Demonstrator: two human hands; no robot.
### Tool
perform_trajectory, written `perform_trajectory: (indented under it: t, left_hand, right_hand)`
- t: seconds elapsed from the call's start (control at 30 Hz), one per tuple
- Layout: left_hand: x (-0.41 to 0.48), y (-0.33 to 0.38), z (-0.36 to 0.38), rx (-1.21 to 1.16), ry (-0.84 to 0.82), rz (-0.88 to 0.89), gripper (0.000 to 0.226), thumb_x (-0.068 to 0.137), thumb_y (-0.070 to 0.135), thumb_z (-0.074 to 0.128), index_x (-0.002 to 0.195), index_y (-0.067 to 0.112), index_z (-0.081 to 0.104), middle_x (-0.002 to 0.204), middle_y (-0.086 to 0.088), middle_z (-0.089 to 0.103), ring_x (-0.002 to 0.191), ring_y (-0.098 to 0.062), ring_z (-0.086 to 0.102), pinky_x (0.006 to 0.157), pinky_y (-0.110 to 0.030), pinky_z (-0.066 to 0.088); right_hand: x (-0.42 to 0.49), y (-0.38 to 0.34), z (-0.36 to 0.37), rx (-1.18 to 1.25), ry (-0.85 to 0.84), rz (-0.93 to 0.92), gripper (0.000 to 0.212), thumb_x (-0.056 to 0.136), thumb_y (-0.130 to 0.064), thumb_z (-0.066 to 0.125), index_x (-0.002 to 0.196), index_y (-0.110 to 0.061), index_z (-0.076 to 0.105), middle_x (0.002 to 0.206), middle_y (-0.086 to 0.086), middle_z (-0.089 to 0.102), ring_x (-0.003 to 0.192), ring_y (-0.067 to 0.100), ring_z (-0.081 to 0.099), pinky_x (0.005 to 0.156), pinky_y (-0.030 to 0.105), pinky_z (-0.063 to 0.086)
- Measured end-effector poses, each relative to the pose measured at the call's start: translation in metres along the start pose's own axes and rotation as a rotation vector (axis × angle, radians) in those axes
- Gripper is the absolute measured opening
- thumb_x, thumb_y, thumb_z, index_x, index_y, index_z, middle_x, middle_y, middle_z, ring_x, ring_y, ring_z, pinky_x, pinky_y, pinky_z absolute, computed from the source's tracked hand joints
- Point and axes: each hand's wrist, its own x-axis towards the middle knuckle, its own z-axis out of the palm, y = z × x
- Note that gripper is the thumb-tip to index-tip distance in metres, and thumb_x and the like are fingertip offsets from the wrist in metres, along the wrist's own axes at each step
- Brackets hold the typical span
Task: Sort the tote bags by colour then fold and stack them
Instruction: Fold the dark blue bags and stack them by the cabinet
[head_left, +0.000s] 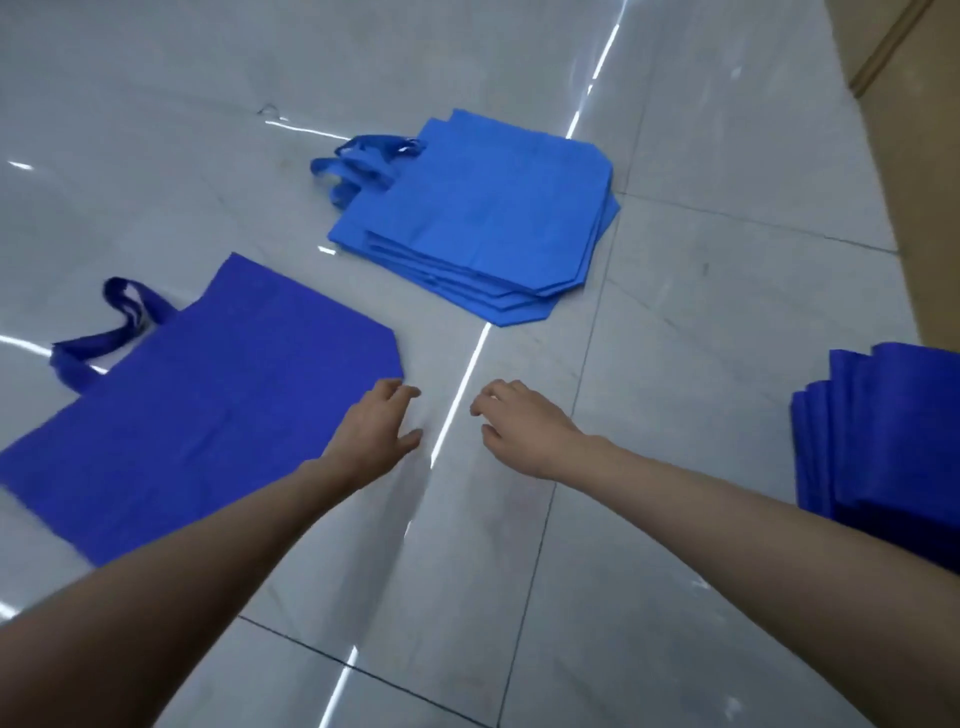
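Partly cut off at right, dark stack (883, 441), left hand (382, 428) grip released beside dark tote (208, 395), right hand (522, 428) likewise

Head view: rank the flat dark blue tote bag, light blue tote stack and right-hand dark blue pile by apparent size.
1. dark blue tote bag, nearest
2. light blue tote stack, farther off
3. dark blue pile, cropped by the frame, so unsure
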Motion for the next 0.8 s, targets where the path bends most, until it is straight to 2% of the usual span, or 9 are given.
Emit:
perform_trajectory:
  t: [0.2, 0.27, 0.33, 0.43, 0.47, 0.53, 0.6, 0.7, 0.8]
  left_hand:
    - [-0.007, -0.065, 0.009, 0.018, 0.03, -0.27, 0.084, 0.087, 0.045, 0.06, 0.149, 0.012, 0.014, 0.154, -0.022, 0.007, 0.142, -0.034, 0.01, 0.114, -0.042, 0.015]
    - [-0.011, -0.078, 0.015, -0.011, -0.019, -0.357, 0.093, 0.086, 0.055, 0.055, 0.151, 0.016, 0.001, 0.156, -0.019, -0.006, 0.144, -0.033, -0.003, 0.116, -0.044, 0.007]
    - [-0.014, -0.087, 0.019, -0.035, -0.066, -0.404, 0.095, 0.086, 0.061, 0.049, 0.151, 0.017, -0.005, 0.156, -0.015, -0.013, 0.144, -0.03, -0.01, 0.116, -0.045, 0.003]
    - [-0.018, -0.091, 0.024, 0.005, -0.056, -0.348, 0.086, 0.09, 0.062, 0.04, 0.151, 0.017, 0.0, 0.157, -0.012, -0.013, 0.145, -0.027, -0.01, 0.117, -0.045, 0.005]
    - [-0.02, -0.091, 0.025, 0.025, -0.05, -0.315, 0.083, 0.091, 0.061, 0.037, 0.151, 0.018, 0.002, 0.157, -0.011, -0.012, 0.145, -0.027, -0.01, 0.117, -0.045, 0.005]
    - [-0.026, -0.093, 0.028, 0.063, -0.056, -0.249, 0.082, 0.09, 0.065, 0.034, 0.151, 0.019, 0.004, 0.158, -0.01, -0.01, 0.145, -0.026, -0.008, 0.117, -0.043, 0.006]
    - [-0.032, -0.095, 0.03, 0.081, -0.081, -0.178, 0.087, 0.085, 0.072, 0.029, 0.151, 0.022, 0.005, 0.158, -0.007, -0.01, 0.145, -0.023, -0.008, 0.118, -0.041, 0.005]
    - [-0.042, -0.094, 0.032, 0.056, -0.158, -0.038, 0.094, 0.076, 0.081, 0.021, 0.151, 0.025, 0.01, 0.159, -0.003, -0.007, 0.145, -0.019, -0.007, 0.118, -0.038, 0.004]
    - [-0.048, -0.088, 0.031, 0.0, -0.22, 0.064, 0.118, 0.056, 0.094, -0.006, 0.149, 0.026, 0.02, 0.159, 0.0, -0.001, 0.146, -0.016, -0.004, 0.118, -0.036, 0.005]
  right_hand:
    - [0.044, -0.049, 0.039, 0.091, -0.06, 0.017, 0.038, 0.094, -0.012, 0.039, 0.132, -0.009, 0.045, 0.136, 0.01, 0.04, 0.118, 0.028, 0.04, 0.096, 0.038, 0.038]
    - [0.049, -0.051, 0.05, 0.105, -0.029, 0.016, 0.04, 0.093, -0.01, 0.04, 0.132, -0.009, 0.045, 0.137, 0.009, 0.039, 0.119, 0.028, 0.041, 0.096, 0.039, 0.037]
    - [0.051, -0.049, 0.058, 0.103, 0.002, 0.031, 0.041, 0.092, -0.009, 0.04, 0.134, -0.009, 0.044, 0.14, 0.01, 0.037, 0.121, 0.029, 0.039, 0.098, 0.037, 0.035]
    - [0.051, -0.044, 0.066, 0.044, 0.059, 0.054, 0.045, 0.093, -0.008, 0.041, 0.139, -0.009, 0.039, 0.148, 0.012, 0.03, 0.128, 0.029, 0.036, 0.103, 0.034, 0.032]
    - [0.052, -0.043, 0.068, 0.013, 0.101, 0.041, 0.046, 0.091, -0.007, 0.047, 0.137, -0.007, 0.042, 0.148, 0.015, 0.032, 0.127, 0.031, 0.039, 0.104, 0.034, 0.033]
    - [0.053, -0.04, 0.069, -0.065, 0.189, -0.062, 0.053, 0.075, -0.005, 0.071, 0.126, -0.002, 0.056, 0.135, 0.023, 0.048, 0.115, 0.036, 0.055, 0.095, 0.039, 0.046]
    - [0.052, -0.036, 0.07, -0.182, 0.183, -0.152, 0.064, 0.061, -0.011, 0.084, 0.121, -0.004, 0.062, 0.129, 0.021, 0.056, 0.112, 0.034, 0.06, 0.09, 0.044, 0.05]
    - [0.044, -0.034, 0.068, -0.335, 0.141, -0.236, 0.068, 0.064, -0.02, 0.083, 0.128, -0.01, 0.059, 0.136, 0.014, 0.053, 0.121, 0.029, 0.055, 0.096, 0.044, 0.046]
    - [0.033, -0.027, 0.07, -0.367, 0.033, -0.251, 0.058, 0.078, -0.019, 0.073, 0.132, -0.009, 0.055, 0.135, 0.015, 0.054, 0.122, 0.033, 0.053, 0.103, 0.049, 0.038]
